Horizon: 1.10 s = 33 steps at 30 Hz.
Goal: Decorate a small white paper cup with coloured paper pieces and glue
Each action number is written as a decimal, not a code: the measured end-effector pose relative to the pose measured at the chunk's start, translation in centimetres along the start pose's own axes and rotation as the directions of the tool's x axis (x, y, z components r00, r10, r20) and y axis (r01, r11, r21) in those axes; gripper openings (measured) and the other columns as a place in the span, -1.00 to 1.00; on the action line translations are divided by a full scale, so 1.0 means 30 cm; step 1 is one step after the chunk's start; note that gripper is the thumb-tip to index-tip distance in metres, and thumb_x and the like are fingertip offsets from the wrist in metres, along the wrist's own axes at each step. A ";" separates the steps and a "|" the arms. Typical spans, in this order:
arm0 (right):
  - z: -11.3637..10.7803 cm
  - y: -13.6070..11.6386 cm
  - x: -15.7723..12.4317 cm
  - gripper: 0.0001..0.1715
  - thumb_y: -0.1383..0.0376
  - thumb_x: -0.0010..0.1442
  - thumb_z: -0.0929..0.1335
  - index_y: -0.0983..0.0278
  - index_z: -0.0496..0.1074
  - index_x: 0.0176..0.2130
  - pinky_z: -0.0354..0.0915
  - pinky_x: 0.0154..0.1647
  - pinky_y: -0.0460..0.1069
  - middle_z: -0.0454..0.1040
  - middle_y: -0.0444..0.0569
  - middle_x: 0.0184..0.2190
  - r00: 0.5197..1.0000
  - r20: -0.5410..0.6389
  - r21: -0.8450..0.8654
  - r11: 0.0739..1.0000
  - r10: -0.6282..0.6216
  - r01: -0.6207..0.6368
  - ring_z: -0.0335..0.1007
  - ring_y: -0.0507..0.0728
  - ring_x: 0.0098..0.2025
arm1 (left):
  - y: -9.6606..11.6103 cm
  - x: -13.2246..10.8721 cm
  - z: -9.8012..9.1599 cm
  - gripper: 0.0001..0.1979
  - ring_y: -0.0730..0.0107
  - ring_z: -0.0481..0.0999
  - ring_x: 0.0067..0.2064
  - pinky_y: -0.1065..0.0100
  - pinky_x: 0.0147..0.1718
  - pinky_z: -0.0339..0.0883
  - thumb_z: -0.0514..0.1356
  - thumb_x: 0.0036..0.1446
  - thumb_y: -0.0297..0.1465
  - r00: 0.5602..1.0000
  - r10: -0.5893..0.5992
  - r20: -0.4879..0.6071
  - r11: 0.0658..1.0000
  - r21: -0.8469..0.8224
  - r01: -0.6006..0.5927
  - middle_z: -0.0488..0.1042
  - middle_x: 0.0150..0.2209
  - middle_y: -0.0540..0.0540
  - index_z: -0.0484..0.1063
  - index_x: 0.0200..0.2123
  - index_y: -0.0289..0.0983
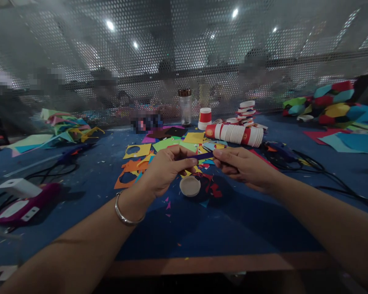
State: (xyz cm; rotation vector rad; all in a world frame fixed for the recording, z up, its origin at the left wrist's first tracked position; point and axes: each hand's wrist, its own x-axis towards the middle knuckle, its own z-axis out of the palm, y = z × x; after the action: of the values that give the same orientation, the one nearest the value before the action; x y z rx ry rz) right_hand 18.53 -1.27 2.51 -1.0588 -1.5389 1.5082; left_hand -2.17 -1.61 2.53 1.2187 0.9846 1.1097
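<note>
In the head view, a narrow dark purple paper strip (204,156) is stretched between my hands above the table. My left hand (168,165) pinches one end between thumb and fingers; a silver bangle circles that wrist. My right hand (241,165) has its thumb and forefinger closed on the other end. Just below the strip a round whitish shallow piece (190,186), like the base of a paper cup, lies on the blue tabletop. Red paper scraps (214,189) are scattered beside it. My right hand's curled fingers are partly hidden.
Behind my hands lie coloured paper sheets, including an orange one (129,167) with round cut-outs. Stacked red-and-white paper cups (236,135) lie on their side near a glass bottle (185,108). A purple power strip (27,206) sits left; black cables (322,171) run right.
</note>
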 end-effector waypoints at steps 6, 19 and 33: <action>0.001 -0.002 -0.004 -0.36 -0.16 0.01 0.53 0.27 0.29 -0.52 -0.35 -0.68 -0.10 0.09 -0.33 -0.63 1.000 0.007 0.019 1.000 -0.016 0.016 -0.20 -0.14 -0.63 | -0.004 -0.004 0.005 -0.83 0.53 0.49 -0.55 0.52 -0.55 0.25 0.40 -0.09 -0.49 0.999 0.006 0.043 1.000 0.015 -0.006 0.54 -0.60 0.02 0.45 -0.43 -0.31; 0.004 0.009 -0.001 -0.41 -0.06 0.10 0.52 0.23 0.21 -0.52 -0.34 -0.65 -0.08 -0.03 -0.35 -0.63 1.000 0.019 0.002 1.000 -0.001 0.001 -0.26 -0.12 -0.62 | -0.007 -0.004 0.004 -0.78 0.53 0.44 -0.45 0.45 -0.40 0.25 0.49 -0.20 -0.35 0.984 -0.046 0.171 0.984 0.175 0.016 0.53 -0.53 0.00 0.56 -0.51 -0.33; 0.014 0.003 0.003 -0.35 -0.17 0.00 0.53 0.24 0.26 -0.52 -0.35 -0.68 -0.10 -0.01 -0.36 -0.68 0.994 -0.071 0.036 0.996 -0.078 0.081 -0.25 -0.14 -0.65 | -0.030 -0.003 0.046 -0.84 0.57 0.43 -0.45 0.49 -0.43 0.24 0.49 -0.20 -0.51 0.992 -0.092 -0.089 0.977 -0.201 0.072 0.53 -0.51 0.02 0.57 -0.53 -0.33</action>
State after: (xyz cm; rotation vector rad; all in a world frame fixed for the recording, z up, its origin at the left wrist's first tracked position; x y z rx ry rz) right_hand 18.11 -1.38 2.38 -1.0056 -1.4803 1.4272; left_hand -0.75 -1.99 1.78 0.9632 0.9652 1.1808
